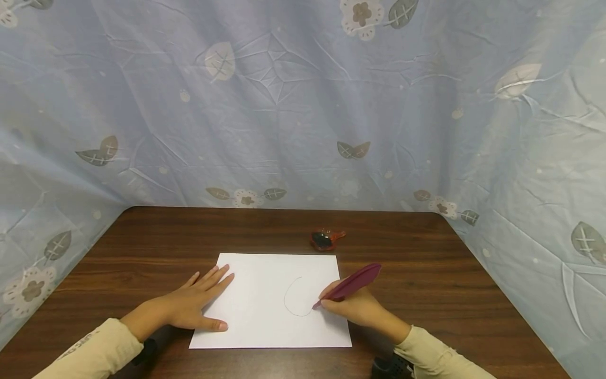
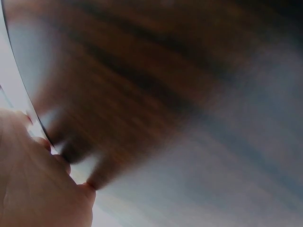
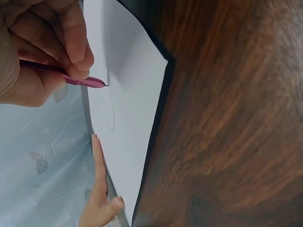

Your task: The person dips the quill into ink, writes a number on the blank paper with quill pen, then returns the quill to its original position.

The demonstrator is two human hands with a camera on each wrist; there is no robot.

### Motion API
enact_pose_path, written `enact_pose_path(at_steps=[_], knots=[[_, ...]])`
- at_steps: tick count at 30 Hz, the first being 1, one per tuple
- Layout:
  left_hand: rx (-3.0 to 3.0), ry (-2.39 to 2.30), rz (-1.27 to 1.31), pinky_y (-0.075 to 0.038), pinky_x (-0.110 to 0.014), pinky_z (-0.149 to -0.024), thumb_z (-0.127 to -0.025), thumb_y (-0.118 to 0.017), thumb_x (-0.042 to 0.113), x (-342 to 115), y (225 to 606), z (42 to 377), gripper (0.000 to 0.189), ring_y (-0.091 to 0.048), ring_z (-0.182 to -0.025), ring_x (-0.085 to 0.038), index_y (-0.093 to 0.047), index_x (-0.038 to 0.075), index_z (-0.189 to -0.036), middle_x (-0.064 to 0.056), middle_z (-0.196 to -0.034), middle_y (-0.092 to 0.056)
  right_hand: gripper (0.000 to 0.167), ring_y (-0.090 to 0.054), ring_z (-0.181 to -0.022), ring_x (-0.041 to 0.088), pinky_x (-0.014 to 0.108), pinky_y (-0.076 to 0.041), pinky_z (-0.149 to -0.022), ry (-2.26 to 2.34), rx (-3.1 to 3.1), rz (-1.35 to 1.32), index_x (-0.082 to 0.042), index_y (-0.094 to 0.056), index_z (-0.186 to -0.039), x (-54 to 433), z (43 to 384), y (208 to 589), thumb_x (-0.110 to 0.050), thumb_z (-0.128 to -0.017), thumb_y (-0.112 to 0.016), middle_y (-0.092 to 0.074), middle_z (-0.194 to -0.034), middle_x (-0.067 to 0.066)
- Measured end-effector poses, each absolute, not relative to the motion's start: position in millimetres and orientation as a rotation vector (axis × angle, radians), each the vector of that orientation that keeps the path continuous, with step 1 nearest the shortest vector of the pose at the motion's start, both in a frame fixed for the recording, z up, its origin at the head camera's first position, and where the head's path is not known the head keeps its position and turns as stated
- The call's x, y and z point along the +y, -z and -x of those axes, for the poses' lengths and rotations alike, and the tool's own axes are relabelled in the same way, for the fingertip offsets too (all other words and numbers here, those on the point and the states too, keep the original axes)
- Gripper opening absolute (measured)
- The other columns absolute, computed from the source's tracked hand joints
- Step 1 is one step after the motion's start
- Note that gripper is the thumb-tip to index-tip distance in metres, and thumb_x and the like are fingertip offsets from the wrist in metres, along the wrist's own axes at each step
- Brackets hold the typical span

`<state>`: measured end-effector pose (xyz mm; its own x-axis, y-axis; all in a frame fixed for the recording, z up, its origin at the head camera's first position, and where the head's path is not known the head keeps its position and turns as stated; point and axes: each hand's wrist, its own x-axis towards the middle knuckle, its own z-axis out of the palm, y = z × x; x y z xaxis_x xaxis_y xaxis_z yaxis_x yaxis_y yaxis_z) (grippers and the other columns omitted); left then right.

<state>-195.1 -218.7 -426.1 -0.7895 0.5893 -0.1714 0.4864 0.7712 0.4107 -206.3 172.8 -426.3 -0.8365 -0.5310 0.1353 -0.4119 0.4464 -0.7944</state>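
Observation:
A white sheet of paper (image 1: 251, 300) lies on the brown table, with a thin curved line (image 1: 285, 295) drawn on it, open toward the upper right. My right hand (image 1: 357, 305) pinches a dark-red feather-shaped pen (image 1: 355, 281), its plume leaning up to the right. In the right wrist view the tip of the pen (image 3: 92, 82) meets the paper at one end of the line. With fingers spread, my left hand (image 1: 194, 302) rests on the left edge of the sheet. The left wrist view shows part of that hand (image 2: 38, 179) beside the paper's edge.
Behind the paper, toward the right, sits a small orange-red object with a dark face (image 1: 323, 240). The wood-grain table (image 1: 407, 252) reaches back to a light-blue curtain (image 1: 284, 121) printed with leaves and flowers, which hangs around the back and both sides.

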Motion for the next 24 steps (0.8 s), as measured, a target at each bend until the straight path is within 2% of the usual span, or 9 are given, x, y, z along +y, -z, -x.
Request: enact_pose_path(at_steps=[8,24], knots=[[2.678,-0.497,-0.830,-0.003,-0.071,-0.107,-0.081,-0.061,0.066,-220,428,195,0.105,-0.001,-0.145,-0.044,-0.014,0.007,-0.154,-0.020,-0.160,-0.001,0.008,-0.053,-0.066,0.003,0.019,-0.046,-0.058,1.347,2.633,0.747,-0.008,-0.073,-0.090,172,210,427,-0.013,-0.085,-0.071,-0.071,-0.084,0.001],[2.676,-0.490,-0.827,-0.002,-0.071,-0.107,-0.081,-0.061,0.066,-219,427,196,0.105,-0.001,-0.145,-0.043,-0.014,0.008,-0.154,-0.019,-0.160,0.000,0.010,-0.055,-0.071,0.007,0.019,-0.046,-0.061,1.454,2.645,0.638,-0.006,-0.074,-0.092,162,225,435,-0.013,-0.085,-0.071,-0.073,-0.089,0.005]])
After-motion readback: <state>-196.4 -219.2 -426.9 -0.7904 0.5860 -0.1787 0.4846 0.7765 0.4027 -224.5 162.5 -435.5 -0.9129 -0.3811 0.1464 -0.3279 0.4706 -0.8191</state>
